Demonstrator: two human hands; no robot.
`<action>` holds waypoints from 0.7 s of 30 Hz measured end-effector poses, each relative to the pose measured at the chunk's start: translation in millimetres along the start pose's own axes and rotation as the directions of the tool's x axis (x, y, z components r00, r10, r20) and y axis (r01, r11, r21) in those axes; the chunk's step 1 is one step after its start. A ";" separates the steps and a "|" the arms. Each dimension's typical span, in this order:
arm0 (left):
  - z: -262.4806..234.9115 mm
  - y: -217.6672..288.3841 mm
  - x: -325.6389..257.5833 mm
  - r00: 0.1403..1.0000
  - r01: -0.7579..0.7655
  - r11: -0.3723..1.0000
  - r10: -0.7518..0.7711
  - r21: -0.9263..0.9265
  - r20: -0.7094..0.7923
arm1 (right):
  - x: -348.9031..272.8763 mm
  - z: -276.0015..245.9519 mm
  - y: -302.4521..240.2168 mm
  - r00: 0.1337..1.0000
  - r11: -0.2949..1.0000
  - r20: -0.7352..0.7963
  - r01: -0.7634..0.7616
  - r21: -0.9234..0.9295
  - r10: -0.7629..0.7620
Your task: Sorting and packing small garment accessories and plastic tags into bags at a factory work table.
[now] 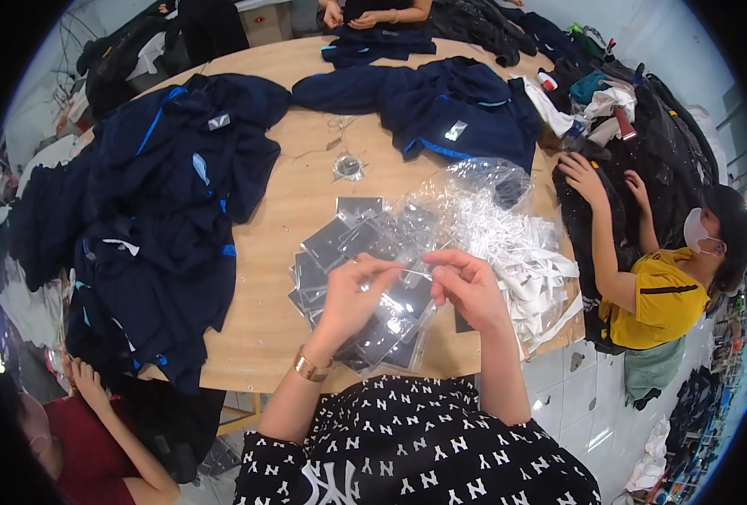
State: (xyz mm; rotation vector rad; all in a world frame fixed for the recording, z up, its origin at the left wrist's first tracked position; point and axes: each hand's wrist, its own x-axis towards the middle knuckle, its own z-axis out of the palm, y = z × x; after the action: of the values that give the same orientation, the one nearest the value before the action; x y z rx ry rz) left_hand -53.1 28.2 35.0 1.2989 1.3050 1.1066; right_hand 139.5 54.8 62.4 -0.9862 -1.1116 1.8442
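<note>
A: So what did your hands hold?

B: A thin white strand (416, 272). Your left hand (359, 293) pinched one end between thumb and forefinger, and your right hand (472, 289) had its curled fingertips on the other end.

A: Was it slack?

B: No, it ran nearly straight across the small gap between your hands, above a spread of clear plastic sleeves (394, 324). Those lay overlapping on the wooden table (264, 194) right in front of you, several with dark grey cards inside.

A: And beside your right hand?

B: A heap of white strips (521, 282) sat there, partly in a big clear bag (484, 172). Beyond the sleeves, a small clear ring-shaped thing (349, 167) lay on the wood; you couldn't have told its kind from this view.

A: What else was around you?

B: Navy garments (155, 194) covered the table's left side, and another navy garment (458, 105) lay across the far right. A person in a yellow shirt (666, 296) stood to your right, one hand resting on dark clothing (588, 244).
</note>
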 end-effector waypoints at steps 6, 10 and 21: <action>-26.7 -33.3 -19.4 0.964 -0.116 0.938 0.186 0.326 -0.192 | -2.0 -9.4 21.1 0.998 0.928 0.053 -0.037 0.372 0.018; -32.7 -53.1 -36.5 0.979 -0.042 0.893 0.127 0.448 -0.161 | -1.4 -14.1 20.6 0.998 0.897 -0.027 0.067 0.437 -0.062; 1.1 -74.0 -27.9 0.982 -0.017 0.593 0.161 0.805 -0.098 | 6.1 -0.9 57.0 0.848 0.545 -0.085 0.256 -0.799 -0.522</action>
State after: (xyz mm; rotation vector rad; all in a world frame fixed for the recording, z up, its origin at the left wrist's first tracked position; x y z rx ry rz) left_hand -62.6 -1.5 -37.7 1.9772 2.0141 0.6718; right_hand 125.9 41.2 8.4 -1.2897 -1.7904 0.7470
